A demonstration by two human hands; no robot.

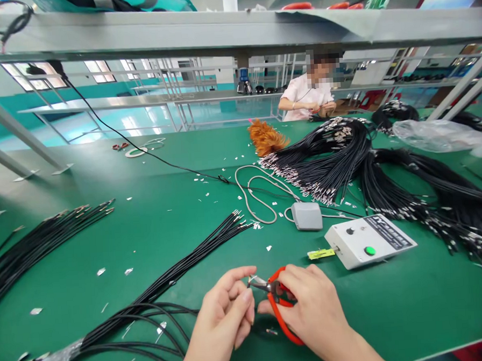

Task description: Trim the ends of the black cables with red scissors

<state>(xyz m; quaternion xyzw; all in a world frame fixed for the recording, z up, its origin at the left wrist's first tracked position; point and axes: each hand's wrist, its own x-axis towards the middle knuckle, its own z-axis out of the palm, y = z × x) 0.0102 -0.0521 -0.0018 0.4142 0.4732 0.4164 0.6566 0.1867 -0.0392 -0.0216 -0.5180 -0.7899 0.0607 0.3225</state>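
Red-handled snips (277, 302) sit in our right hand (312, 311), its grip closed around the handles, near the front edge of the green desk (179, 227). Our left hand (224, 316) pinches something too small to make out at the blades' tip. A black cable bundle (181, 270) fans leftward. A white control box (369, 240) lies just beyond, towards the right edge.

Snips (276, 297): glossy orange plastic handles, bright metal blades; cables (181, 267): matt black rubbery sheath, metal tips; table (154, 217): matt green mat; box (369, 241): smooth pale plastic.
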